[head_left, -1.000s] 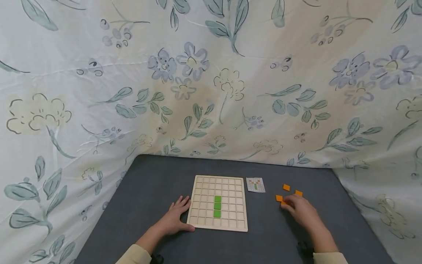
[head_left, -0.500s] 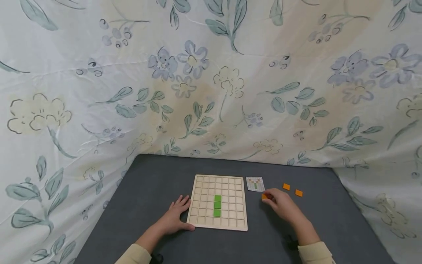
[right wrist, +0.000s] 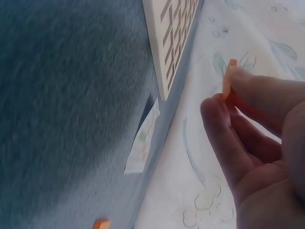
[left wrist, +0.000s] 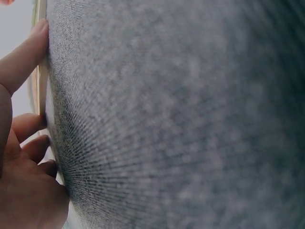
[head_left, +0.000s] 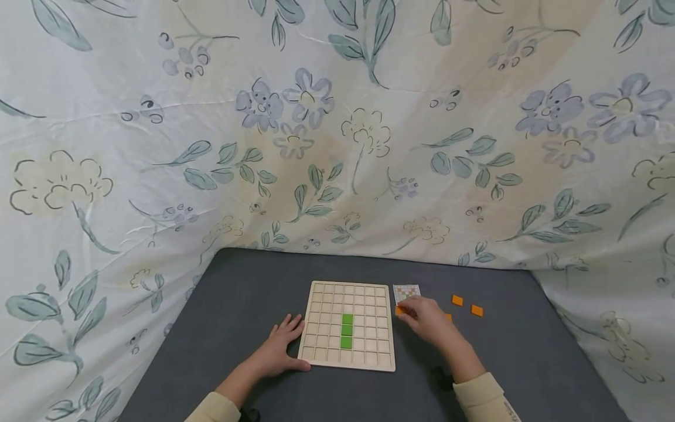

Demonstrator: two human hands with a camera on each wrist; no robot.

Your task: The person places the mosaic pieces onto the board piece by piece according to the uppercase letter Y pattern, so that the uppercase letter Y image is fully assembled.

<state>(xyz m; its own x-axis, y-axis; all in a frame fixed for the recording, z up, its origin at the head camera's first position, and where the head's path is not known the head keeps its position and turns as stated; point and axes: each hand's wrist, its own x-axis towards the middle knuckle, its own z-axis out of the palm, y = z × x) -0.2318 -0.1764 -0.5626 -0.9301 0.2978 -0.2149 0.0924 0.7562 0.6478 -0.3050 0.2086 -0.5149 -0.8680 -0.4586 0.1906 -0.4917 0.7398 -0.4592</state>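
In the head view, a wooden grid board (head_left: 371, 343) lies on the table with three green square tiles (head_left: 346, 330) in one column of its cells. My left hand (head_left: 281, 350) rests at the board's left side, fingers spread, its fingertips and thumb at the edge. In the left wrist view its fingers (left wrist: 28, 55) reach along the board's rim. Between thumb and fingertips, my right hand (head_left: 428, 321) pinches an orange square tile (right wrist: 233, 63), held near the board's right edge. The hand overlaps the lower part of a small printed pattern card (head_left: 406, 290).
Two loose orange tiles (head_left: 457, 300) lie on the dark table (head_left: 506, 328) at the right. Another orange tile (head_left: 449, 316) shows partly behind my right hand. A floral curtain (head_left: 337, 146) hangs along the table's back and sides.
My right hand has picked up an orange tile from the group at the right and carried it left toward the board, over the card's lower edge. My left hand has stayed in place.
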